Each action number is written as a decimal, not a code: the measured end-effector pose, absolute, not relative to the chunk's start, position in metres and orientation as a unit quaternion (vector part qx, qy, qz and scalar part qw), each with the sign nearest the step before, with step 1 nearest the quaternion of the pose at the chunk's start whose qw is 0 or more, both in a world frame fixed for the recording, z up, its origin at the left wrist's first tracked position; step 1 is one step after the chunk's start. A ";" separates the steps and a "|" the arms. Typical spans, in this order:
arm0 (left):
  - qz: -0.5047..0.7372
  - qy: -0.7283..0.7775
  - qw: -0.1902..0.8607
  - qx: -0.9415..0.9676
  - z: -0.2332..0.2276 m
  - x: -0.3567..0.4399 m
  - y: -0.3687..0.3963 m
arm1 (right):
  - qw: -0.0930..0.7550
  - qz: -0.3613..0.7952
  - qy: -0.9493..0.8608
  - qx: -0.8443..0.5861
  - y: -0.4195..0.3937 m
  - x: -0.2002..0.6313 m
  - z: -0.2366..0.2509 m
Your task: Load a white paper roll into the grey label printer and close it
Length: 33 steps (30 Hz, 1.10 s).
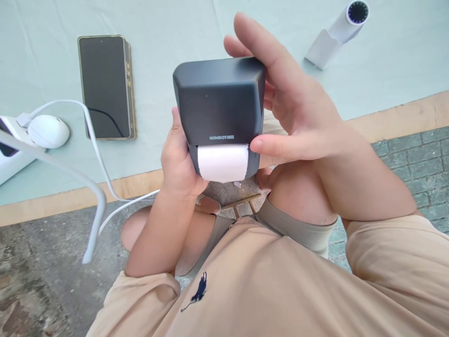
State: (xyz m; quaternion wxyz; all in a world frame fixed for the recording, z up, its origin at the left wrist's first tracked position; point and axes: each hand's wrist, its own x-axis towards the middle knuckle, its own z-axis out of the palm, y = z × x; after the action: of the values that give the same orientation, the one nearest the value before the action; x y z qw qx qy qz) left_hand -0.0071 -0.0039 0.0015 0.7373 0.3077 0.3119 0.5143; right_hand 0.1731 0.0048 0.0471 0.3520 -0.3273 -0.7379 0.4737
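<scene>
A black label printer (219, 105) marked NIIMBOT is held up in front of me, above the table's near edge. White label paper (223, 162) sticks out of its slot at the end facing me. My left hand (180, 159) grips the printer from its left side and underneath, most of its fingers hidden behind it. On the other side, my right hand (293, 107) has its thumb on the corner beside the paper and its upper fingers at the far right corner. Its remaining fingers are curled, partly hidden, along the printer's right side.
A dark-screened phone (104, 86) in a clear case lies left on the pale green tablecloth (157, 28). White cables (93, 135) loop from a power strip (16, 161) with a round white plug (49, 132) across the table edge. A white roll (345, 25) stands at far right.
</scene>
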 end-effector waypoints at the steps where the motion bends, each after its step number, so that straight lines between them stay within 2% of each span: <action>1: 0.509 0.312 0.740 0.311 0.003 -0.007 -0.003 | 0.366 0.456 -0.741 -0.330 0.005 0.173 0.047; 7: 0.484 0.290 0.734 0.379 0.006 -0.005 -0.004 | 0.514 0.235 -0.693 -0.448 0.001 0.161 0.051; 12: 0.481 0.288 0.725 0.400 -0.004 -0.006 -0.007 | 0.612 0.242 -0.632 -0.410 0.005 0.157 0.054; 14: 0.480 0.285 0.725 0.403 -0.005 -0.006 -0.007 | 0.578 0.219 -0.666 -0.418 0.006 0.161 0.055; 19: 0.475 0.269 0.724 0.422 -0.004 -0.004 -0.007 | 0.280 0.133 -0.814 -0.492 0.006 0.174 0.052; 24: 0.464 0.281 0.704 0.459 -0.009 -0.003 -0.008 | 0.149 0.107 -0.818 -0.545 0.006 0.174 0.052; 26: 0.459 0.293 0.698 0.464 -0.009 -0.002 -0.009 | 0.157 0.119 -0.822 -0.534 0.005 0.175 0.054; 33: 0.495 0.281 0.703 0.428 -0.002 -0.002 -0.010 | 0.383 0.313 -0.756 -0.429 -0.005 0.172 0.064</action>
State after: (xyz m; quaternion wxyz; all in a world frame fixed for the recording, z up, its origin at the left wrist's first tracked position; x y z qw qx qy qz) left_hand -0.0016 -0.0098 -0.0020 0.7025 0.4276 0.2807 0.4948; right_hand 0.1720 -0.0049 0.0639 0.3834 -0.4288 -0.7556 0.3133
